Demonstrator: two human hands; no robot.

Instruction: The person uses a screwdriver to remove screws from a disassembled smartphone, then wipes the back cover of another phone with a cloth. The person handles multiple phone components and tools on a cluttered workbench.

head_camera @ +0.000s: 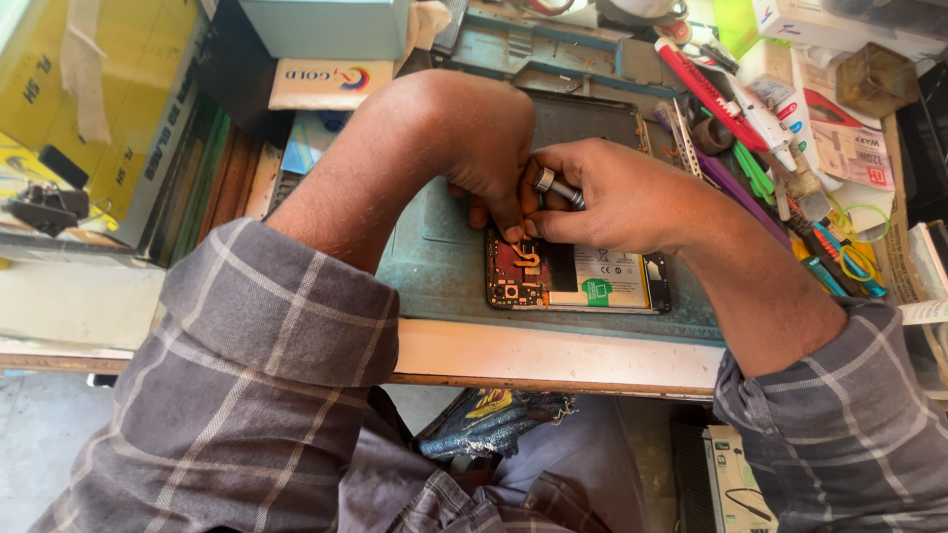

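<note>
An opened phone [578,279] lies face down on a teal work mat [434,266], its red circuit board and white-labelled battery exposed. My right hand [612,192] grips a small metal screwdriver [556,186], with the tip pointing down at the board's upper left part. My left hand [489,148] presses down beside it, fingertips resting on the phone's top edge near an orange flex cable [526,259]. Both wrists come out of grey checked sleeves.
Pens, tweezers, a red-handled tool [701,84] and green-handled tools crowd the mat's right side. Boxes and a teal tray [553,49] stand behind. Yellow cartons [109,89] sit at the left. The wooden bench edge [553,360] runs along the front.
</note>
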